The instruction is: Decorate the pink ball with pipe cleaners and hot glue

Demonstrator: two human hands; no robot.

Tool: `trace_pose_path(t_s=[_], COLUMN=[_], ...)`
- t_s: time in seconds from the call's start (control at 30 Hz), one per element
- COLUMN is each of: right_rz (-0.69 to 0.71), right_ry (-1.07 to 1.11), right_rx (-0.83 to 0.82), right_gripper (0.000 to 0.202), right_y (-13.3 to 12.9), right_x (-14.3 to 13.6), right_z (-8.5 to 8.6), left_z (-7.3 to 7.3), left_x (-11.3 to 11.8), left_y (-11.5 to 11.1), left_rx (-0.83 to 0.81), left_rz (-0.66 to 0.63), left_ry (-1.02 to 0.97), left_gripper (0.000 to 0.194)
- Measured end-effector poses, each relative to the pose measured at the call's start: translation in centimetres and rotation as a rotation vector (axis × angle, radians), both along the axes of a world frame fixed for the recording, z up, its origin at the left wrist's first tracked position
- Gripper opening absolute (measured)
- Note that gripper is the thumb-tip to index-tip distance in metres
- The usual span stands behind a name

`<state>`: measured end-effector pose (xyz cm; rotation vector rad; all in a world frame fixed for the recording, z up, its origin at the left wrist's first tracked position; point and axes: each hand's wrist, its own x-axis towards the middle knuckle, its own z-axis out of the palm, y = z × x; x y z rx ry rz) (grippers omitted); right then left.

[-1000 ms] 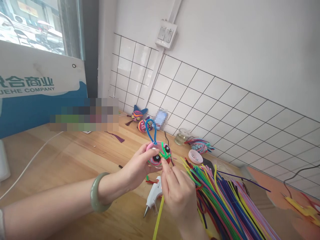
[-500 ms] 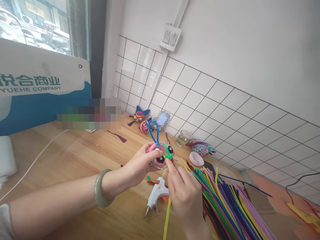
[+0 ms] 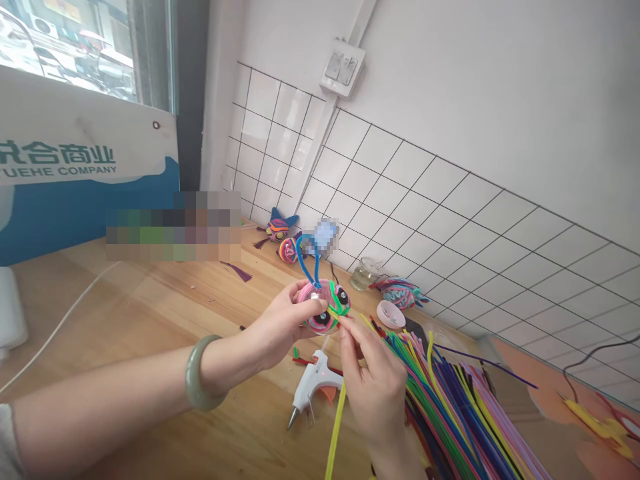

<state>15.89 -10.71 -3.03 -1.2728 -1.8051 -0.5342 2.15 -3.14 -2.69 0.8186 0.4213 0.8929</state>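
Observation:
A round pink craft piece [image 3: 327, 288] with green trim, two black eyes and a blue loop [image 3: 306, 267] on top is held up over the table. My left hand [image 3: 283, 320] grips it from the left, thumb across its front. At its lower right edge, my right hand [image 3: 373, 373] has thumb and index finger pinched on a yellow pipe cleaner [image 3: 336, 427], which hangs down below the hand. Beneath the hands lies a white glue gun [image 3: 314, 383], nozzle toward the lower left.
Many coloured pipe cleaners [image 3: 450, 400] lie at the right. Behind them are a pink dish [image 3: 391, 315], a glass jar [image 3: 366, 275] and a striped craft piece [image 3: 401, 292]. Two finished pieces stand near the wire grid. A yellow tool [image 3: 595, 423] lies far right.
My right index finger and thumb have shifted slightly right along the craft piece's edge, and the fingers are a little more extended. The left hand keeps its hold.

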Motion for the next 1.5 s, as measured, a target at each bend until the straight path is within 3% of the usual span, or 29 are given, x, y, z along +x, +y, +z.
trace_pose_path(t_s=[0.57,0.73,1.03,1.23,1.5], right_rz=[-0.011,-0.043,-0.049,-0.062,-0.118], right_ry=[-0.056,0.055,0.369,0.191,0.061], right_rx=[0.008,0.010,-0.229,-0.101,-0.019], right_gripper=[0.022,0.012,0.011,0.011,0.008], right_y=[-0.1,-0.1,-0.3,-0.2,-0.6], right_x=[-0.1,-0.4,-0.7,-0.9,-1.4], right_z=[0.7,0.7,0.5,0.6,0.7], left_z=[-0.1,0.0,-0.1,-0.2,0.2], left_x=[0.0,0.2,0.6,0.6,0.7], left_y=[-0.1,-0.2,-0.6,-0.7,-1.2], left_rx=[0.009,0.012,0.102,0.177,0.225], left_rz=[0.028,0.052,0.166,0.202,0.231], left_ry=[-0.004,0.007,0.092,0.107,0.087], left_gripper=[0.032,0.035,0.047,0.039,0.044])
